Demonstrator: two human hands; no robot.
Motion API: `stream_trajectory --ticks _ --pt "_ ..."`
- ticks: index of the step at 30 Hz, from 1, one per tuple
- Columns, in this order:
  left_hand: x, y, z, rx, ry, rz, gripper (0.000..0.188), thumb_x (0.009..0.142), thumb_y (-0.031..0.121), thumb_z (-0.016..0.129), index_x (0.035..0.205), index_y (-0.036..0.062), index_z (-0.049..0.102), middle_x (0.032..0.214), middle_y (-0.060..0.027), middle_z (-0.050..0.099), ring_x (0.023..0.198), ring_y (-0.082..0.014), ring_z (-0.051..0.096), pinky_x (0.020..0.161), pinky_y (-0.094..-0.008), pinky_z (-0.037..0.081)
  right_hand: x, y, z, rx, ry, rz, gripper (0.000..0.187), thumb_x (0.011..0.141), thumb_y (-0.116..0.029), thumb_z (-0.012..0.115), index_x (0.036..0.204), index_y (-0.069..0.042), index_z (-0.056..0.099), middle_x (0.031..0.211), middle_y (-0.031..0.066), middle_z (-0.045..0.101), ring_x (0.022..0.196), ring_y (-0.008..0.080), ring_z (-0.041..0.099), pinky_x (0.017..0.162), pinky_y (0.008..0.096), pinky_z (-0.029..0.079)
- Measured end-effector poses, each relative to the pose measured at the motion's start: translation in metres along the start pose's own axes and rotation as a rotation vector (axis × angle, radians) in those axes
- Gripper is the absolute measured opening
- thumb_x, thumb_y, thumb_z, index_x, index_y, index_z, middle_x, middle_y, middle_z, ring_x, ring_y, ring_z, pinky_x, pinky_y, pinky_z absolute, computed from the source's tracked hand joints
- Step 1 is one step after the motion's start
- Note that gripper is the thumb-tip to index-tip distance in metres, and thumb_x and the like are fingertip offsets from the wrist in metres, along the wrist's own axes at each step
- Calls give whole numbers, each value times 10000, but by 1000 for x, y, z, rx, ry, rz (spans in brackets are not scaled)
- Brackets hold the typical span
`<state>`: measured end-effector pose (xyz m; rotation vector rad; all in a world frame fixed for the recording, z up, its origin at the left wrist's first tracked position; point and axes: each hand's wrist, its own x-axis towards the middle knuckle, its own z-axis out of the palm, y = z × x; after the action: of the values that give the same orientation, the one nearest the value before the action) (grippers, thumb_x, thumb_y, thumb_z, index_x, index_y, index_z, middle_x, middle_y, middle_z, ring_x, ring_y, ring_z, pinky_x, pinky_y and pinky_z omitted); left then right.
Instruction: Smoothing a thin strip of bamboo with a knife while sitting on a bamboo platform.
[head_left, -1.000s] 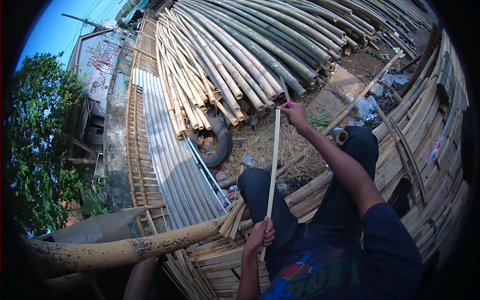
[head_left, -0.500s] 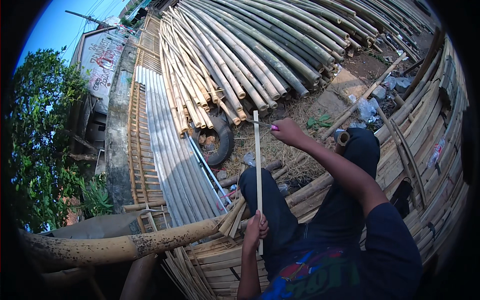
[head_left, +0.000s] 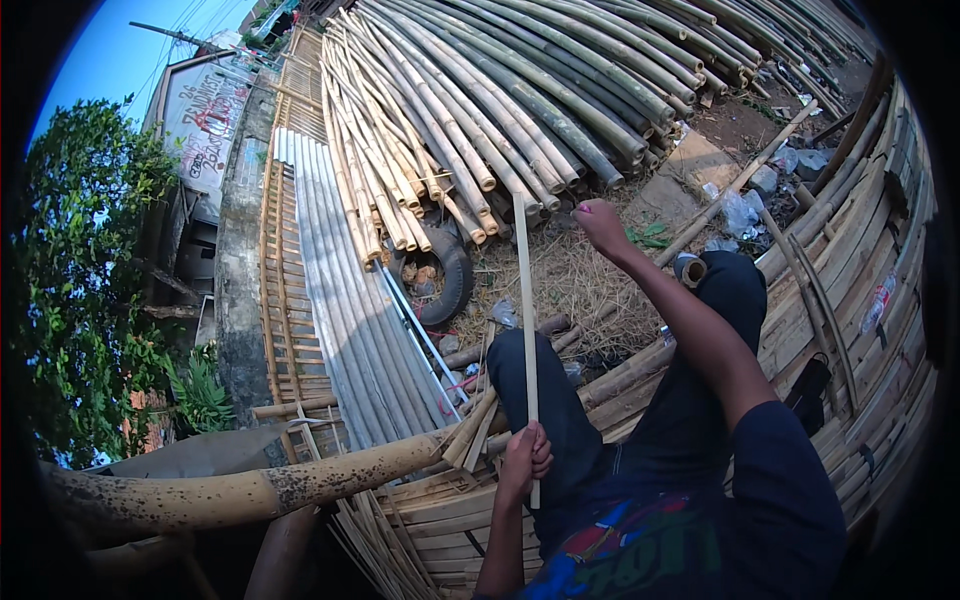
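Observation:
A long, pale bamboo strip (head_left: 527, 320) stands nearly upright in front of me. My left hand (head_left: 526, 460) is closed round its lower part, beside my left knee. Out to the right of the strip's far end, my right hand (head_left: 602, 228) is closed on a knife, clear of the strip. Only a bit of the knife's pink handle (head_left: 584, 208) shows now; its blade cannot be made out.
Bamboo poles (head_left: 520, 110) are piled ahead, with an old tyre (head_left: 452, 285) by their ends. A thick bamboo pole (head_left: 220, 497) crosses at left, near corrugated sheets (head_left: 345, 300). Split bamboo slats (head_left: 850, 370) lie at right, and a cut bamboo tube (head_left: 690, 268) is by my right knee.
My right hand with the knife has moved right and a little farther out, away from the strip's far end. The strip and my left hand have shifted slightly right.

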<state>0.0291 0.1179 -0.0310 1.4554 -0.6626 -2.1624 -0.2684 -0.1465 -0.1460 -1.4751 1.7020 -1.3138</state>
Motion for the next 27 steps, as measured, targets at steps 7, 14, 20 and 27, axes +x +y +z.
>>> stream_trajectory --ticks 7,14,20,27 --pt "9 8 -9 65 73 78 403 1007 442 368 740 140 363 533 67 248 398 -23 196 358 -202 126 -20 -51 5 737 -379 293 279 871 -325 668 787 -62 621 507 -71 400 401 37 327 390 239 232" --pt "13 0 -2 147 82 46 410 997 461 382 732 150 360 532 68 241 398 -23 200 358 -200 115 -20 -54 0 832 -472 241 217 881 -261 668 884 -47 633 519 -70 393 409 32 317 396 225 221" --pt "18 -2 -2 189 113 49 399 997 450 394 737 149 367 536 69 249 402 -26 211 364 -203 120 -16 -50 0 671 -427 122 162 854 -194 676 849 -38 638 610 -41 489 539 44 426 493 236 334" --pt "22 -1 -3 179 121 65 386 998 434 406 742 148 371 547 71 255 409 -23 218 370 -203 127 -19 -56 1 590 -373 99 172 837 -179 687 835 -14 638 715 3 598 703 76 522 660 265 424"
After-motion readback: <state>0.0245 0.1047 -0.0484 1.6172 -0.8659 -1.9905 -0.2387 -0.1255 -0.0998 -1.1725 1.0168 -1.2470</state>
